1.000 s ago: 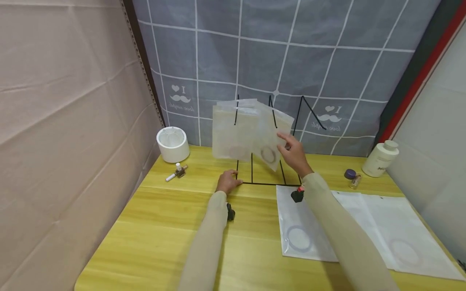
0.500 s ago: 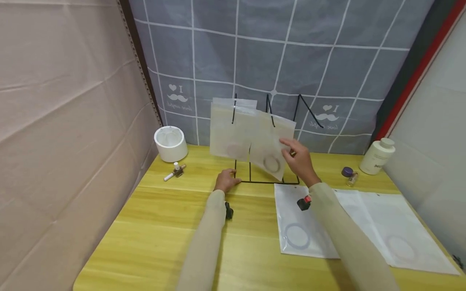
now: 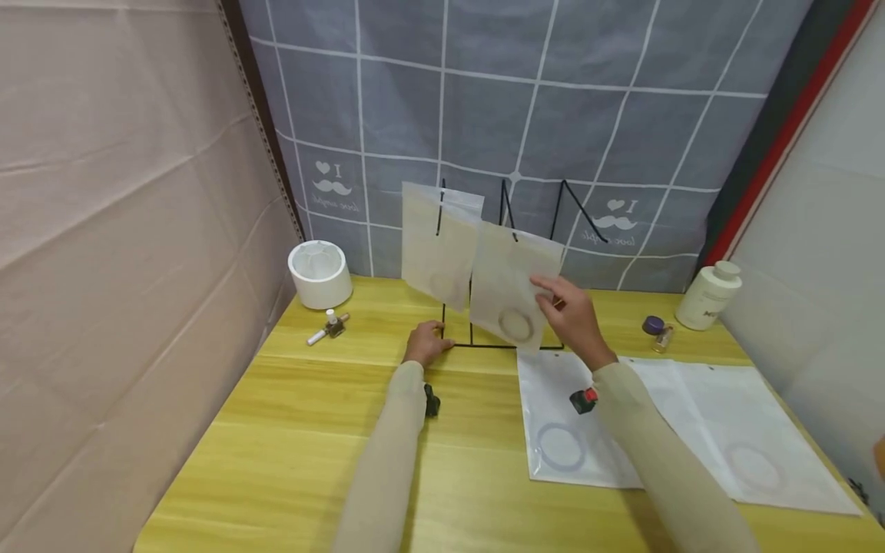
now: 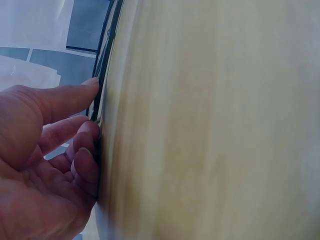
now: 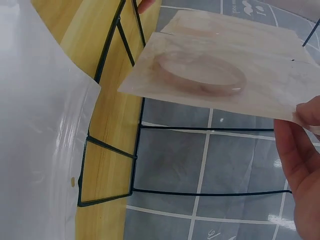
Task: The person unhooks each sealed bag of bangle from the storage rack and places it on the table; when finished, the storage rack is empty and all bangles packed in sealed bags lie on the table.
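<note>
My left hand (image 3: 423, 343) holds the front left corner of a black wire rack (image 3: 484, 346), thumb on the wire and fingers curled behind it in the left wrist view. My right hand (image 3: 570, 315) pinches the right edge of a translucent plastic bag (image 3: 508, 265) at the rack's middle hook. A round ring (image 5: 215, 89) shows inside this bag, near its lower end. Another translucent bag (image 3: 435, 246) hangs from the left hook, its face turned a little. Nothing hangs on the right hook (image 3: 588, 215).
White bags (image 3: 733, 438) with faint rings lie at the table's right. A white bottle (image 3: 708, 298), a purple cap (image 3: 653, 325) and a small vial (image 3: 662, 339) stand beyond them. At the left are a white cylinder (image 3: 321, 283) and a small valve-like piece (image 3: 333, 326).
My right hand has drawn its bag down and toward me along the middle hook. The two bags, overlapping earlier, now hang apart. My left hand has stayed at the rack's corner.
</note>
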